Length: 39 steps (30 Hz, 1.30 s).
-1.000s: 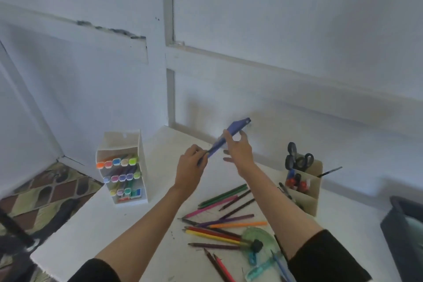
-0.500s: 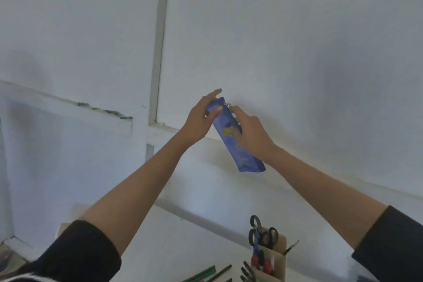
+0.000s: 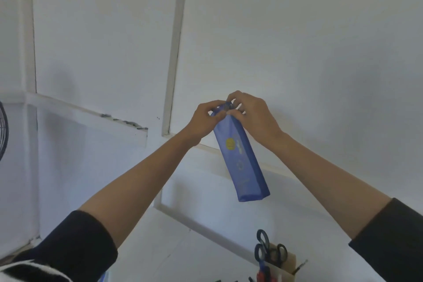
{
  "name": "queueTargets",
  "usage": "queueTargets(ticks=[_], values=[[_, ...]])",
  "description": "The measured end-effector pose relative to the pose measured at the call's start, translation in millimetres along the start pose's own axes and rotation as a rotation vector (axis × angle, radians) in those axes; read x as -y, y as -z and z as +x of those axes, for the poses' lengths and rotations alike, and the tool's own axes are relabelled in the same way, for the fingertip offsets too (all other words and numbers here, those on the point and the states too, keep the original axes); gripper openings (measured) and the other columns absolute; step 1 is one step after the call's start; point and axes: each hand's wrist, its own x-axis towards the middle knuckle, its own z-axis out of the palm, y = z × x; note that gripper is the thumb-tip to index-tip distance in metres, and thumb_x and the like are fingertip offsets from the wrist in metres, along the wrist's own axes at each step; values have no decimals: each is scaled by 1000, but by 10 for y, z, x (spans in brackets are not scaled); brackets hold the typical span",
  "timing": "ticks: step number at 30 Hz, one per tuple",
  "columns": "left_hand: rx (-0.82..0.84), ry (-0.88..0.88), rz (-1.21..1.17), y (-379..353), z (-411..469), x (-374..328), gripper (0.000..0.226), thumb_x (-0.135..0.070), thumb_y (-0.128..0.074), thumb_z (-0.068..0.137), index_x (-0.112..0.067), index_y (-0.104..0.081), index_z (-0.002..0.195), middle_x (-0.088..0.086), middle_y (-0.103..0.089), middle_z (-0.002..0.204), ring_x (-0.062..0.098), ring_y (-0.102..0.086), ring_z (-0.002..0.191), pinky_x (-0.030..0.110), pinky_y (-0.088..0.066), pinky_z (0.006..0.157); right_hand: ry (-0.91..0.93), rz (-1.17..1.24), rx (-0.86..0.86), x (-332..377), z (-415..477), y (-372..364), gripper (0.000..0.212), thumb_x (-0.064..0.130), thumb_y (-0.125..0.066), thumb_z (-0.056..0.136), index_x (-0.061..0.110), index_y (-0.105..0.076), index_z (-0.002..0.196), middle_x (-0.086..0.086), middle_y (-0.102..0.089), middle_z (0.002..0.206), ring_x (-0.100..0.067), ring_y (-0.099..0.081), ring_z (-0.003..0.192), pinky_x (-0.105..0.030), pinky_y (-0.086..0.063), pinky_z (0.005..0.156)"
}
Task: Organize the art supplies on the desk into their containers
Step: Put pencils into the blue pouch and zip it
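Note:
A long blue fabric pencil pouch (image 3: 241, 162) with a yellow round mark hangs upright in the air in front of the white wall. My left hand (image 3: 204, 119) pinches its top edge from the left. My right hand (image 3: 254, 112) pinches the same top end from the right, fingers curled at the zipper pull. The pouch's lower end dangles free. Below, at the bottom edge, a beige desk organizer (image 3: 282, 269) holds blue and black scissors (image 3: 263, 249) and red items.
White panelled wall (image 3: 297, 52) fills most of the view. A dark fan edge (image 3: 3, 130) shows at the far left. The white desk surface (image 3: 183, 254) appears only at the bottom; the pencils and the marker rack are out of view.
The view tilted up from the desk to the wall. The pouch went from slanted above the desk to hanging upright, and both hands shifted to pinch its top end.

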Motion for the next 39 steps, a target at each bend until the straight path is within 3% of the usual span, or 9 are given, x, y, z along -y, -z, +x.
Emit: queueTargets(ticks=[6,12,15,21,27,29,32,35,39], values=[[88,56,58,154,-122,-42,17,-11,-49,98,-11,-62,87,-4,-53,71,-7,-46,54,4,-33,50,178,-141,-36,10,-43,-141,5,8,-58,87,5,-61,90,-6,-51,87,-25,-54,65,-40,-49,60],[-25,168,20,244,-162,75,17,-16,-53,96,-9,-63,85,-4,-54,72,-6,-47,52,8,-34,48,-38,132,-58,59,-39,-262,7,-3,-62,81,2,-66,84,-4,-63,80,-13,-57,64,-22,-49,64],[-48,258,9,271,-186,124,21,-19,-52,97,-17,-61,78,-5,-52,70,3,-44,56,16,-34,50,58,56,-10,70,-67,-284,10,-3,-59,84,1,-67,89,-9,-65,85,-18,-59,71,-26,-49,68],[-356,559,-253,476,-120,270,16,-15,-55,96,-19,-60,81,1,-53,77,14,-43,66,24,-41,57,307,-62,105,196,-379,-406,13,3,-52,86,3,-65,87,-9,-62,82,-21,-54,74,-30,-41,66],[-575,726,-378,930,-369,656,23,-13,-55,95,-16,-56,73,5,-46,72,16,-32,55,24,-37,49,387,-43,266,178,-931,-478,21,-14,-55,80,4,-63,85,-5,-62,82,-17,-51,75,-27,-42,67],[-528,730,-361,935,-492,738,21,-14,-56,95,-18,-59,75,4,-50,76,16,-38,60,23,-40,54,324,45,368,196,-1032,-500,17,-8,-55,84,7,-63,84,1,-61,82,-16,-54,74,-28,-45,69],[-428,685,-339,810,-605,756,20,-22,-56,96,-20,-61,77,3,-54,77,15,-45,65,23,-44,59,-22,226,521,247,-1053,-536,4,17,-63,88,15,-62,90,7,-60,87,-11,-58,74,-20,-46,65],[-397,643,-275,658,-667,714,17,-25,-56,95,-19,-62,80,4,-56,79,16,-46,68,24,-45,60,-364,249,541,256,-1034,-680,35,38,-57,90,18,-49,117,-1,-59,101,-22,-64,76,-21,-50,58],[-351,600,-207,528,-749,677,13,-26,-54,97,-17,-62,99,5,-59,95,17,-50,70,24,-47,60,-521,229,504,278,-1062,-893,22,17,-58,92,1,-60,107,-17,-67,93,-25,-66,66,-22,-52,48]])
